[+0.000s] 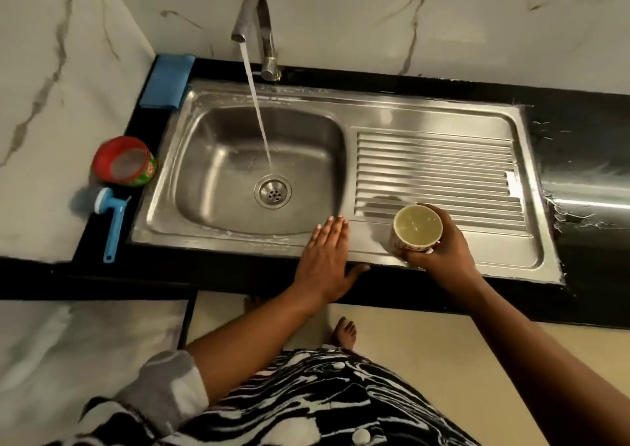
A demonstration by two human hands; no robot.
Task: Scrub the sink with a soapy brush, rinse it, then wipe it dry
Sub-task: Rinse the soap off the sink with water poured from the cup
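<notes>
Tap [254, 19] running, stream dropping into the steel sink [238, 132] just behind the drain [272, 190]. Basin looks wet, no suds to speak of.

Left hand [327, 258] lies flat on the sink's front rim, fingers straight and pressed together, pointing toward the basin, thumb out along the black worktop [579, 132] edge. Holds nothing.

Right hand [439, 241] is wrapped round a small cup [417, 229], fingers curled on its far side, thumb near side. Cup is upright, full of pale yellowish liquid, at the near edge of the ribbed drainboard [436, 173]; can't tell if it's resting on the steel or held just above.

Blue-handled brush [110, 220] lies on the worktop left of the sink, head toward the wall, handle toward the person, not touched. Just behind it a red-and-green tub [126, 161], tipped w/ its mouth facing up-left. Blue cloth [167, 81] folded at the back-left corner, touching the sink's rim.

Bare feet on the floor below.
</notes>
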